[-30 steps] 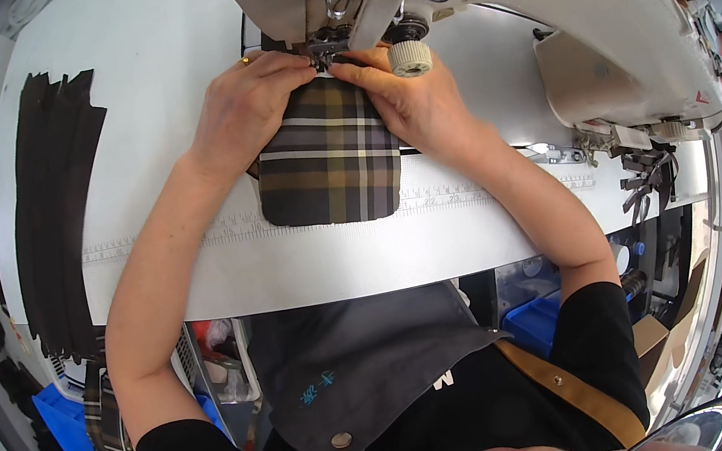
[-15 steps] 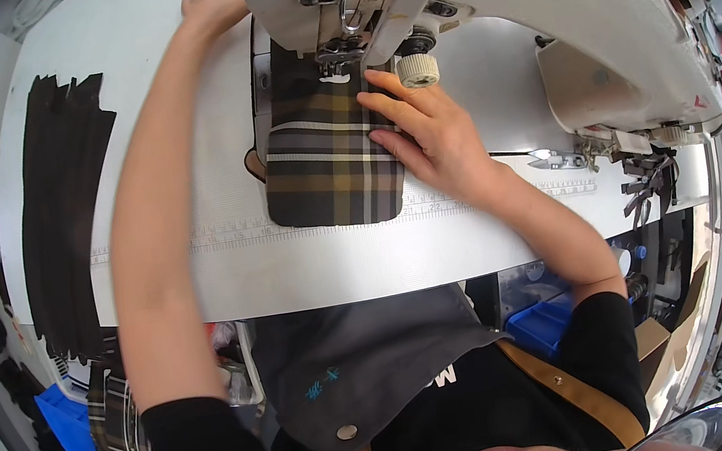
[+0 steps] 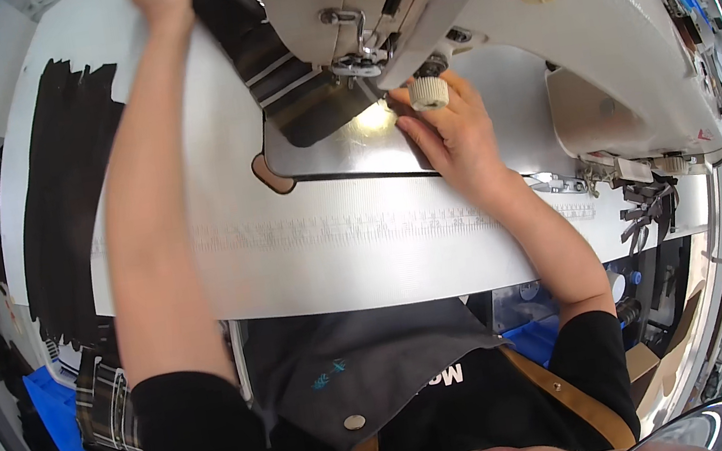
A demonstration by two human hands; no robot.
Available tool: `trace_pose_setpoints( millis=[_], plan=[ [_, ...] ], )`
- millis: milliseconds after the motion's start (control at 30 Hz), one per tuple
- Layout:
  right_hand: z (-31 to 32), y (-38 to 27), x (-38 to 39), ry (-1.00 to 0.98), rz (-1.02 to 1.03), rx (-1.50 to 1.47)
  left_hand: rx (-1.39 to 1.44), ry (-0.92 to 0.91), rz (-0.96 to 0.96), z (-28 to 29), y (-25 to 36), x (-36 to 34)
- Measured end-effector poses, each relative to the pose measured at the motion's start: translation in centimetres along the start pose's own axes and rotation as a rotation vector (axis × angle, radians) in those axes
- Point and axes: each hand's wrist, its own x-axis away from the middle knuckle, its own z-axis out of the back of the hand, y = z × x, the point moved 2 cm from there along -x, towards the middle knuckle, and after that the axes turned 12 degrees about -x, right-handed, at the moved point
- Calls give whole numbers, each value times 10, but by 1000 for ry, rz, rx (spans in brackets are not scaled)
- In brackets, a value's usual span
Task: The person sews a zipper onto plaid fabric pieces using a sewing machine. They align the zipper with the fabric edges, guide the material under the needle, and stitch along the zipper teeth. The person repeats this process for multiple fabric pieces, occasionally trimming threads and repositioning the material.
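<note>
Lying aslant under the sewing machine, the plaid fabric piece has its near end over the metal plate and runs away toward the left hand, whose fingers are out of sight, so I cannot tell its grip. Right hand just right of the lamplit patch, fingertips apart, nothing visible between, probably placed there for close control. Dark strips lie leftward on the desk, perhaps to leave the machine unobstructed.

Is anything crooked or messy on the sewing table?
Nothing looks spilled or broken. The plaid cloth lies slanted under the sewing machine, not lined up with the ruler marks. The dark fabric at the left has jagged ends, so it looks untidy.
</note>
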Motion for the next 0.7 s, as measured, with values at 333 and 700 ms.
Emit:
trace_pose_setpoints(
  millis=[333, 700],
  plan=[
    [-1, -18, -4, -83, -17, 107, 319, -682, 667, 176, 57, 322],
    [-1, 25, -28, -114, 150, 110, -1126, -1149, -1050, 99, 61, 310]
  ],
)
